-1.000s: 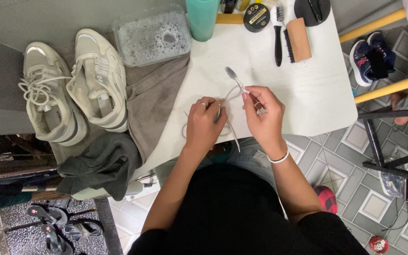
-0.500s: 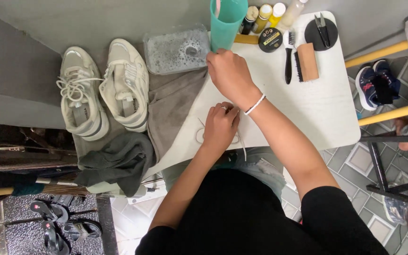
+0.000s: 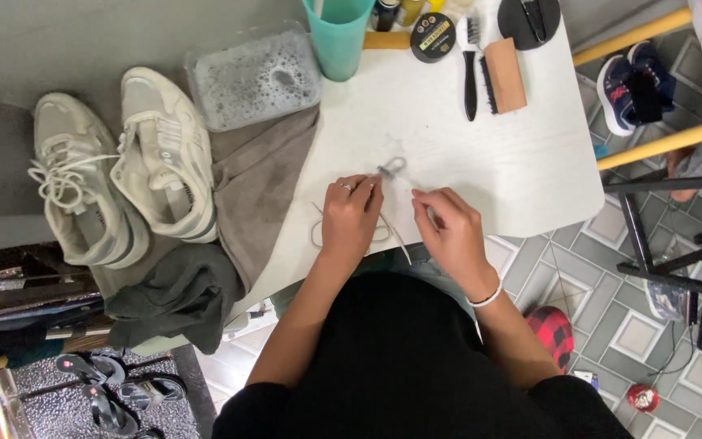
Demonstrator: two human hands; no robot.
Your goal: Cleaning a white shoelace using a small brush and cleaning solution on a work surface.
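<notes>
Both your hands work a pale shoelace (image 3: 383,230) at the near edge of the white table (image 3: 530,162).

Your left hand (image 3: 349,218) pinches the shoelace between thumb and fingertips; a small loop of it sticks up just beyond the fingers, and the rest trails in a loop under the wrist, toward the table's edge. Your right hand (image 3: 452,236) rests just beside it, fingers curled together and pointing at the lace; whether it grips the lace, you cannot tell. To the left, on a grey towel (image 3: 257,191), lies a pair of white sneakers (image 3: 115,175). Beyond the towel is a clear tub of soapy water (image 3: 253,77), then a teal cup (image 3: 339,36). A brush (image 3: 501,73) lies at the far side.
</notes>
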